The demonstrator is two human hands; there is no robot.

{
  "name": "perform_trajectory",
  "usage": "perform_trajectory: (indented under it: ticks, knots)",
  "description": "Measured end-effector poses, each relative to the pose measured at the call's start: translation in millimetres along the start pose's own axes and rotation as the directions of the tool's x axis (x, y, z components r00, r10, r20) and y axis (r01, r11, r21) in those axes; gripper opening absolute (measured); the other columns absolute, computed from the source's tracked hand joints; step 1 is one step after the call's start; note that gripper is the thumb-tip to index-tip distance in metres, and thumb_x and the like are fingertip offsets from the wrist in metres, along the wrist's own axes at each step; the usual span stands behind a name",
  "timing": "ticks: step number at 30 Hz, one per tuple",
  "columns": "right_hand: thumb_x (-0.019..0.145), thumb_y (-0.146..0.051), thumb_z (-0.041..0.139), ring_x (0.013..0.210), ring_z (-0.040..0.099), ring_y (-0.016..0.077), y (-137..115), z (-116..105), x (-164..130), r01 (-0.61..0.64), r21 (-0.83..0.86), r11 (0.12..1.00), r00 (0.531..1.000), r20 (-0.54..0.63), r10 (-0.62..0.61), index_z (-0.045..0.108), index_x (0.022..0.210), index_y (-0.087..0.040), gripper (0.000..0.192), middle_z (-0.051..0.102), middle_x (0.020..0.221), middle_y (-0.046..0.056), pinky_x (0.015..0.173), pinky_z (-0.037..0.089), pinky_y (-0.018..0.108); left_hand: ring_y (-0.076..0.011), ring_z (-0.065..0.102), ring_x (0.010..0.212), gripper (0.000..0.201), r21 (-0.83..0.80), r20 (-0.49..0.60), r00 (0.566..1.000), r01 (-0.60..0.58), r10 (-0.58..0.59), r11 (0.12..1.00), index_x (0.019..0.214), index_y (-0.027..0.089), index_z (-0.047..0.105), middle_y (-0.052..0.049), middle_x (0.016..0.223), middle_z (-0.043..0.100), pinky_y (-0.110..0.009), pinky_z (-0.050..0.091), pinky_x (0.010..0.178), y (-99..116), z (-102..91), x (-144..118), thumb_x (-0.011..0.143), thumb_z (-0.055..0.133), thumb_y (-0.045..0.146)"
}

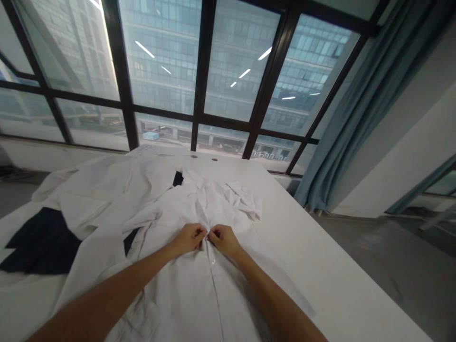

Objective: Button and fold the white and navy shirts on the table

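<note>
White button-front shirt (178, 289) lies spread face up on the desk (306, 256), right in front of the person, likely so 2 hands can reach its front together. Left hand (190, 236) pinches cloth at the placket (218, 304) from the left; right hand (224, 239) pinches from the right, fingertips nearly meeting. Grip pressed together on fabric in each; whether a button sits between is too small to tell. Fingertip hold presumably suits such a narrow edge. 1 button (213, 261) shows just below the hands. Forearms angle in from 2 sides, leaving the placket visible between. White garments (103, 185) heap at left with dark cloth (42, 242), probably put there for working room.
</note>
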State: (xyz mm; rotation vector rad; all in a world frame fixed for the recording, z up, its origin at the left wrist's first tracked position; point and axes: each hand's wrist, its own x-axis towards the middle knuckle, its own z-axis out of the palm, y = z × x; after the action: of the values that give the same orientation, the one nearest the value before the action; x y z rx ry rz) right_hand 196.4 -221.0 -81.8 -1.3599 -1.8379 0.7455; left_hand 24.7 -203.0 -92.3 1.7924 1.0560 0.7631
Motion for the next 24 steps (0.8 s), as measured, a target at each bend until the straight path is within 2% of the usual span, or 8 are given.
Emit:
perform_trajectory:
  ticks: [4,8,16,19,21,22,23,24]
  knots:
    - [0.081,-0.039,0.053,0.049,0.044,0.0086,-5.9,3.4,-4.9,-0.038,0.266,0.963,0.999,0.018,0.034,0.057,0.07,-0.017,0.025,0.052,0.054,-0.003,0.048,0.035,0.02,-0.0099,0.042,0.035,0.029,-0.027,0.025,0.996,0.086,-0.085,0.996,0.072,0.019,0.051,0.006,0.043,0.048,-0.021,0.034,0.04,4.6,-1.2,0.4,0.082,0.044,0.045]
    - [0.079,-0.044,0.055,0.044,0.04,0.0078,-7.1,4.0,-6.5,-0.08,0.346,0.935,0.997,0.028,0.075,0.055,0.072,-0.018,0.027,0.048,0.05,-0.005,0.044,0.032,0.019,-0.0114,0.047,0.044,0.021,0.132,-0.089,0.995,0.05,-0.038,0.99,0.07,0.019,0.05,0.005,0.048,0.049,-0.022,0.035,0.047,13.3,-1.9,-2.1,0.084,0.042,0.033]
    - [0.072,-0.022,0.054,0.051,0.047,0.008,-3.9,5.5,-5.6,-0.003,0.012,1.0,1.0,-0.017,0.003,0.059,0.064,-0.015,0.012,0.056,0.055,-0.003,0.049,0.035,0.018,-0.0117,0.046,0.057,0.019,0.122,-0.068,0.996,-0.054,0.062,0.991,0.067,0.02,0.045,0.004,0.056,0.045,-0.022,0.035,0.056,26.9,4.9,-9.6,0.082,0.04,0.029]
    - [0.069,-0.021,0.058,0.049,0.049,0.0082,-9.0,-19.8,-8.8,-0.016,-0.156,0.988,0.972,0.231,0.053,0.061,0.055,-0.015,0.016,0.055,0.049,-0.003,0.049,0.034,0.018,-0.011,0.044,0.049,0.022,0.059,0.292,0.952,0.081,-0.095,0.995,0.064,0.019,0.048,0.005,0.05,0.046,-0.022,0.035,0.05,37.5,-23.3,-15.7,0.076,0.051,0.037]
    - [0.068,-0.027,0.064,0.046,0.052,0.0096,-10.2,-46.8,-4.6,-0.074,-0.142,0.987,0.793,0.591,0.145,0.065,0.057,-0.015,0.017,0.058,0.05,-0.002,0.047,0.037,0.019,-0.0125,0.049,0.05,0.024,0.114,0.561,0.803,0.166,-0.202,0.979,0.063,0.018,0.055,0.001,0.055,0.056,-0.023,0.038,0.05,44.9,-57.9,-21.0,0.07,0.06,0.04]
    - [0.069,-0.031,0.065,0.047,0.056,0.011,-9.3,-61.4,1.1,-0.108,-0.121,0.987,0.704,0.692,0.162,0.069,0.064,-0.015,0.018,0.063,0.055,-0.001,0.048,0.04,0.02,-0.0143,0.053,0.053,0.024,0.168,0.578,0.781,0.169,-0.236,0.971,0.065,0.018,0.059,-0.001,0.06,0.061,-0.024,0.041,0.053,47.4,-76.7,-23.8,0.069,0.062,0.041]
    - [0.072,-0.035,0.064,0.051,0.06,0.0128,-7.2,-75.6,9.5,-0.128,-0.113,0.985,0.693,0.701,0.17,0.073,0.074,-0.015,0.022,0.068,0.065,0.002,0.051,0.043,0.021,-0.0159,0.057,0.058,0.025,0.246,0.49,0.831,0.155,-0.261,0.957,0.068,0.018,0.063,-0.003,0.066,0.064,-0.025,0.043,0.056,48.5,-94.4,-26.7,0.071,0.061,0.043]
    - [0.077,-0.038,0.061,0.057,0.064,0.0145,-3.8,-88.6,20.1,-0.127,-0.135,0.983,0.77,0.611,0.183,0.074,0.086,-0.016,0.027,0.071,0.077,0.005,0.055,0.046,0.023,-0.0176,0.06,0.065,0.027,0.347,0.333,0.902,0.153,-0.274,0.925,0.073,0.017,0.065,-0.005,0.073,0.067,-0.026,0.045,0.061,48.0,-109.4,-29.6,0.074,0.059,0.044]
